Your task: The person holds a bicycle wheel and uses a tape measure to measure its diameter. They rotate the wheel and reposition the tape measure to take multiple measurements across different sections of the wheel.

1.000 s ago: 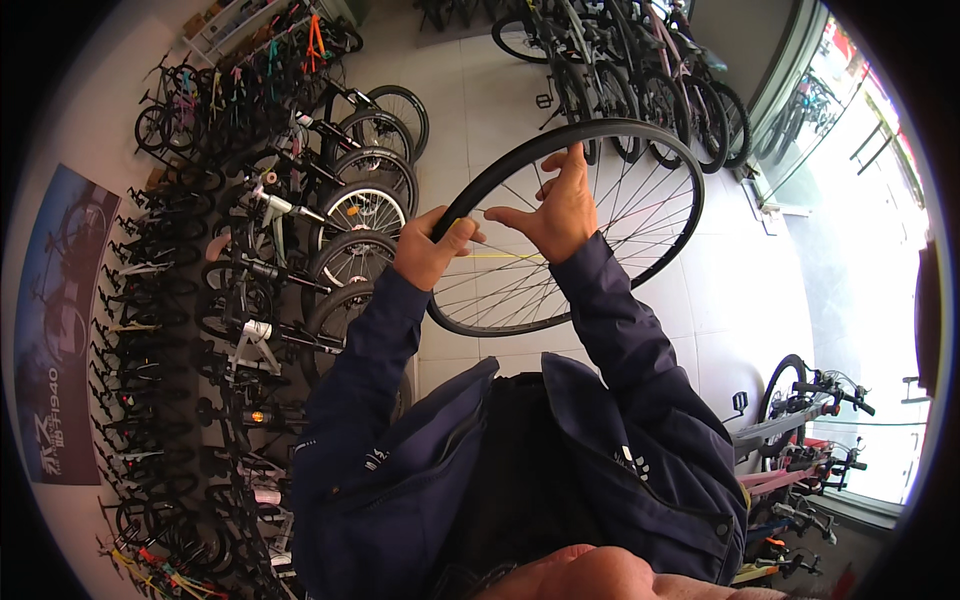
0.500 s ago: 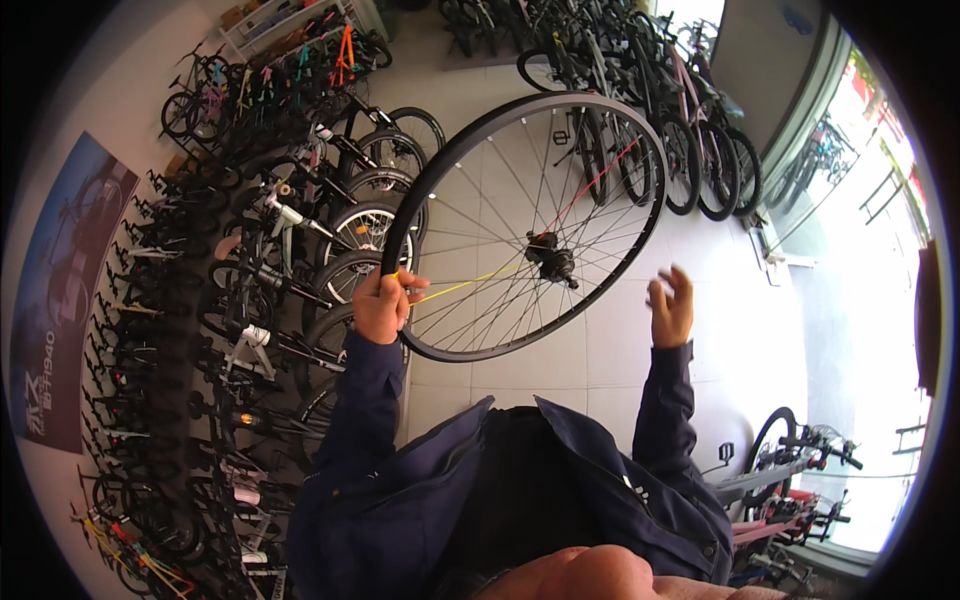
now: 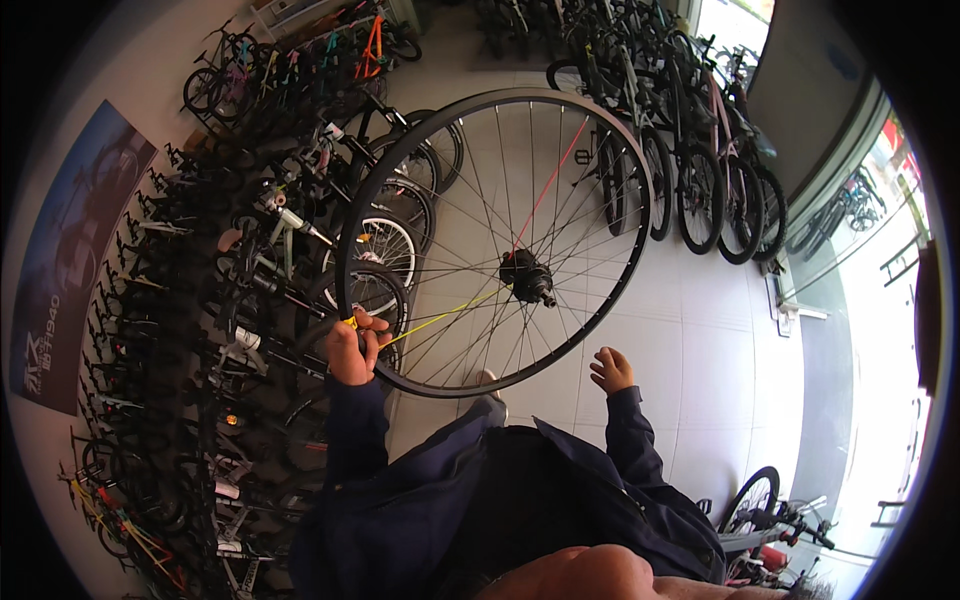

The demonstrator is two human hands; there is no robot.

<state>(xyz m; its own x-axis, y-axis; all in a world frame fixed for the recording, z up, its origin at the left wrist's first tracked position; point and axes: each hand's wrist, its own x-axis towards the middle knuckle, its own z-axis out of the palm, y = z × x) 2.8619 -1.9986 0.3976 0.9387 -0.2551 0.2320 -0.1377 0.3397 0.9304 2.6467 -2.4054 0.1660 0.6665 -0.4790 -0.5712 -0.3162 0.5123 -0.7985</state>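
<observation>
A bare bicycle wheel without a tyre hangs tilted in front of me, its black hub showing a geared side. One spoke is red, and a yellow spoke runs from the hub to the lower left of the rim. At that spot my left hand grips the rim, with a bit of yellow by its fingers. My right hand is off the wheel, just beyond the rim's lower right, fingers loosely bent and holding nothing visible.
Rows of parked bicycles crowd my left side. More bicycles stand at the far right, and another bicycle is near my right. Pale floor tiles lie below. Glass doors are on the right.
The wheel has swung to face me more squarely and moved left and lower, along with my left hand. My right hand has come inward to the left and lower.
</observation>
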